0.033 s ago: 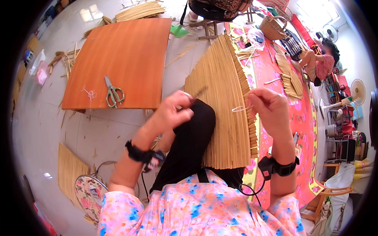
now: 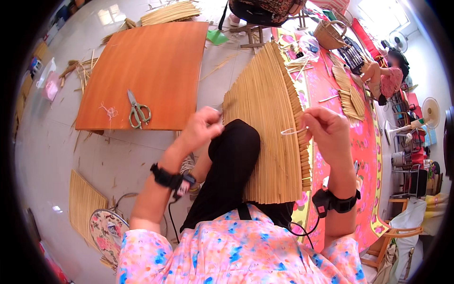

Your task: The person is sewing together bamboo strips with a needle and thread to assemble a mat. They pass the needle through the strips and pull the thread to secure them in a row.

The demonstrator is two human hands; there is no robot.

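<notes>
At frame centre, the left hand (image 2: 201,128) pinches the straw mat (image 2: 265,142); the right hand (image 2: 326,132) grips what seems a thread loop (image 2: 291,131).

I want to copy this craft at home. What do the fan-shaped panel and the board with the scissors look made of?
The panel looks like thin dry straw or reed stalks, pale yellow and matt, laid side by side. The board looks like smooth orange-brown wood or laminate with a faint sheen. The scissors look metal.

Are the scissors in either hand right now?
No: the scissors lie on the orange board, apart from both hands, while the right hand pinches a thread loop at the straw panel.
</notes>
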